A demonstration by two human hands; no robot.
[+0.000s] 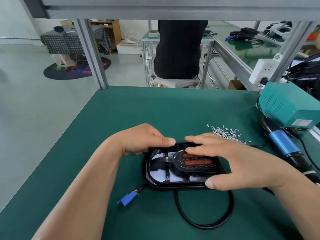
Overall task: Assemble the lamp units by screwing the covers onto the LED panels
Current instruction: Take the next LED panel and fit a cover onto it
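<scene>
A black oval lamp unit (pixel 162 170) lies flat on the green mat in front of me, its white LED panel showing under a black cover with two red-brown strips (pixel 197 162). My left hand (pixel 143 139) grips the unit's far left rim, thumb on top. My right hand (pixel 230 161) spans the right end, fingers laid over the cover and far rim, thumb pressed on the near rim. A black cable (pixel 207 224) loops out of the unit toward me and ends in a blue connector (pixel 129 199).
A pile of several small silver screws (pixel 226 133) lies just beyond my right hand. A blue-and-black electric screwdriver (pixel 284 144) rests at the right, beside a teal power box (pixel 290 108). A seated person in black (pixel 178 49) is behind the bench.
</scene>
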